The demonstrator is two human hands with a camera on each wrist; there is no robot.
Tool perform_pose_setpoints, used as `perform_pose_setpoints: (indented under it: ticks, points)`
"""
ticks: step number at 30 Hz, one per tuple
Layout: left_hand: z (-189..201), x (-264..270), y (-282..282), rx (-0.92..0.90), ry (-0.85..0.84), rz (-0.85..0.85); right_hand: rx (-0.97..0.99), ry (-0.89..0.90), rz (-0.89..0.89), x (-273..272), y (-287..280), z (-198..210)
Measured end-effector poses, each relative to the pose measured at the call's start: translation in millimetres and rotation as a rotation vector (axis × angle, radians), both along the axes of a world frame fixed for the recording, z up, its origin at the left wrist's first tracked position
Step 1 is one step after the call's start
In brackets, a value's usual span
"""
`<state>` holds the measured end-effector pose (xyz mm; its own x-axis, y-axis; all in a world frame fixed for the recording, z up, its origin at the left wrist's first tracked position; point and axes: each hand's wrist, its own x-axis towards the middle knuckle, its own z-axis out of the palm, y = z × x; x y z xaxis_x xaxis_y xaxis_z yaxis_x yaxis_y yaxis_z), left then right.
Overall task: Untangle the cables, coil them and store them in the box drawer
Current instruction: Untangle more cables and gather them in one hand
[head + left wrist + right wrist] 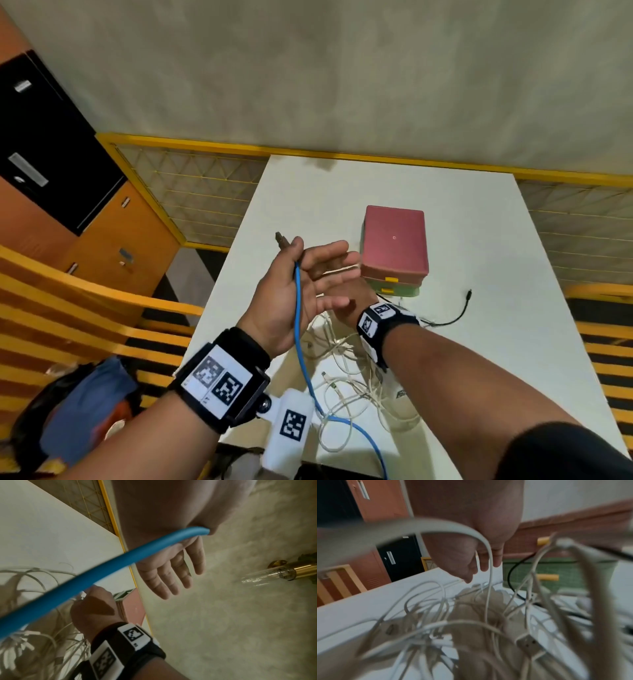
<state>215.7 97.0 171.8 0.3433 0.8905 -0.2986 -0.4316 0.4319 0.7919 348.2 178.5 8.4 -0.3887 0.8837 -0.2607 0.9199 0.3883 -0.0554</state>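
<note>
The left hand [301, 287], raised above the table [496, 342] with fingers spread, pinches the blue cable [301, 346] between thumb and palm near its plug end, and the cable trails down across the palm to the table's near edge. The right hand [471, 555] reaches down into the tangle of white cables [349, 377], its fingers curled around one white strand. The box [394, 246], drawers closed, stands just behind the tangle, with a black cable [455, 315] lying to its right.

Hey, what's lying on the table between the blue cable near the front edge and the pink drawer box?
A tangle of white cables, with the right hand reaching into it; the head view shows this.
</note>
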Motion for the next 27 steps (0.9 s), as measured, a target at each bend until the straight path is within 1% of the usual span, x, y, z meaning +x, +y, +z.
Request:
perform_pose_setpoints:
  ticks: [3, 5, 7, 9, 11, 14, 17, 20, 22, 24, 27]
  points:
    - [-9, -7, 3, 0.024, 0.063, 0.037, 0.015, -0.119, 0.042, -5, 7, -16]
    - [-14, -11, 3, 0.041, 0.111, 0.053, 0.059, -0.149, 0.044, -3, 4, -24]
    - [-16, -13, 3, 0.053, 0.147, 0.071, 0.106, -0.114, 0.054, 0, 1, -27]
    - [-18, -13, 5, 0.057, 0.179, 0.09, 0.09, 0.0, 0.076, 6, -4, -15]
    - [-20, -15, 8, 0.063, 0.219, 0.107, -0.02, 0.148, 0.11, 14, -10, 13]
    - [-23, -15, 15, 0.063, 0.28, 0.105, -0.135, 0.332, 0.143, 35, -23, 75]
    - [-21, -5, 16, 0.059, 0.298, 0.046, -0.138, 0.561, 0.014, 59, -42, 145]
    - [-11, 12, 10, 0.087, 0.282, -0.089, -0.096, 0.799, -0.107, 69, -60, 201]
    - [-1, 23, 2, 0.118, 0.22, -0.162, -0.055, 0.948, -0.154, 72, -72, 227]
    - [10, 31, -5, 0.185, 0.185, -0.228, -0.035, 1.055, -0.199, 70, -81, 243]
    - [26, 39, -13, 0.286, 0.138, -0.313, 0.05, 1.087, -0.251, 67, -98, 259]
